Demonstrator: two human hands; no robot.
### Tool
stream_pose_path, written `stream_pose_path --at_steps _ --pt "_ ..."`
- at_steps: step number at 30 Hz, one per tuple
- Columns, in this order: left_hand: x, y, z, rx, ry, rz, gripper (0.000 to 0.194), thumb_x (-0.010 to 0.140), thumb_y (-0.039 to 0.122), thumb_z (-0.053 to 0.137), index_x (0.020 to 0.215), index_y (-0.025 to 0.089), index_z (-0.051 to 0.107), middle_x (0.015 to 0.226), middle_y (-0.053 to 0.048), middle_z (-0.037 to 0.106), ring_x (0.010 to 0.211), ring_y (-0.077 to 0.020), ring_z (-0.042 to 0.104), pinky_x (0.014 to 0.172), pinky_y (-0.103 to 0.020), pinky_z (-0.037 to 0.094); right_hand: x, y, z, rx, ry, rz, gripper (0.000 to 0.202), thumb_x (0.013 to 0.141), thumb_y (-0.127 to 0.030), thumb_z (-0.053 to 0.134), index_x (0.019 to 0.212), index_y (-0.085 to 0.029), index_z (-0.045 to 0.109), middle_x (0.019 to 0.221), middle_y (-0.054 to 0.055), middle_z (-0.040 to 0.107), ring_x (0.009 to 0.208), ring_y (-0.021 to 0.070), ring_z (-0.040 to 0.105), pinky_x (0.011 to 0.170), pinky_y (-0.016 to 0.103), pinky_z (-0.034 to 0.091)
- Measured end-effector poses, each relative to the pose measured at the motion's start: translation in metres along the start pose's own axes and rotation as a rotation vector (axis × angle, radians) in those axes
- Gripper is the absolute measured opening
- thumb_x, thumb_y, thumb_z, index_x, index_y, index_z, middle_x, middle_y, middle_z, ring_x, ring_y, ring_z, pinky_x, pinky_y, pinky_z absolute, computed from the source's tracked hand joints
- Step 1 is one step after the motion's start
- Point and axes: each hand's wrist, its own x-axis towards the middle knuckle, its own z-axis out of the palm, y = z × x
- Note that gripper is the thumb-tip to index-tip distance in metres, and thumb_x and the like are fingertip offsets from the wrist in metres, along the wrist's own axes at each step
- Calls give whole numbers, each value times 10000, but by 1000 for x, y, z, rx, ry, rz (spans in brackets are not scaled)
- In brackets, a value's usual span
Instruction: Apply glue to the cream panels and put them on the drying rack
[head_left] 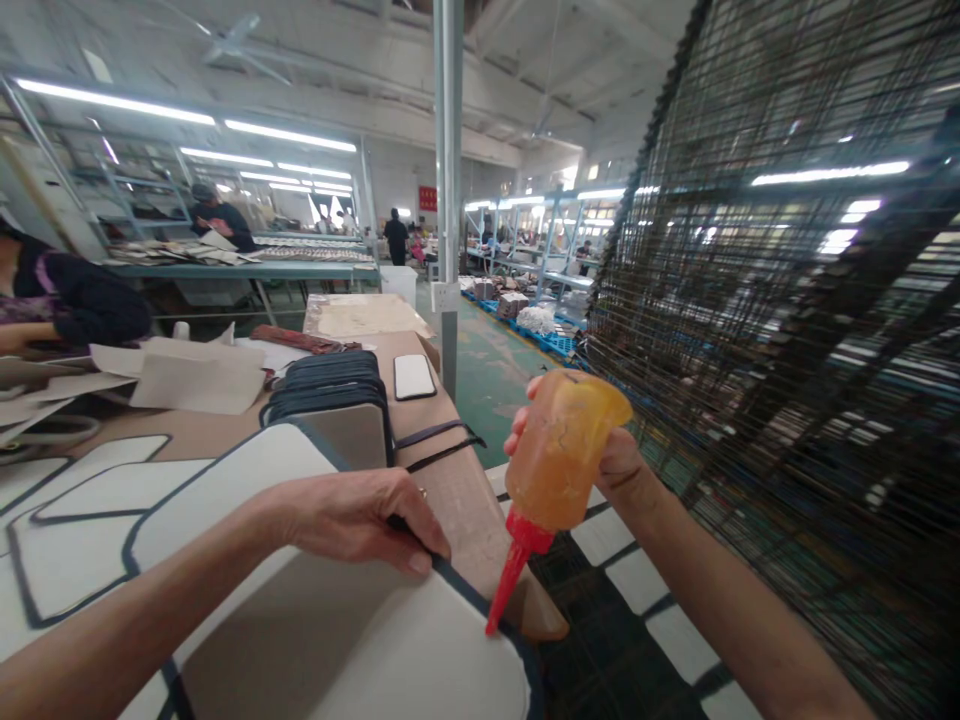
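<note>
My right hand (621, 455) is wrapped round a yellowish squeeze bottle (559, 450), held upside down. Its red nozzle (511, 580) points down, the tip at the dark edge of a white panel with rounded corners (390, 640). With thumb and fingers, my left hand (367, 520) pinches the dark edging of that same panel. Amber liquid shows through the bottle wall. Behind my left hand lies another white panel with dark edging (225, 490).
A stack of dark-edged panels (330, 390) and a small white panel (414, 377) sit on the brown table (469, 500). Loose pale sheets (199, 375) lie left, near a co-worker's sleeve (97, 295). A wire mesh rack (787, 250) rises on the right, beside a metal post (448, 200).
</note>
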Motion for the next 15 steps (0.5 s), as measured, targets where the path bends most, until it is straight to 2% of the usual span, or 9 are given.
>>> stream_pose_path --at_steps 9,15 --pt "-9 -7 1 -52 13 17 373 869 390 548 870 56 713 747 -70 639 674 -162 536 613 -204 403 1 2 6 23 9 9 532 611 -401 817 1074 -223 625 928 33 730 847 236 705 733 364 565" --pt "-13 -7 1 -66 -15 3 368 871 379 538 858 52 705 722 -66 612 670 -161 517 608 -211 374 5 4 9 31 16 24 511 613 -383 809 1057 -216 620 920 35 719 849 238 697 739 377 556"
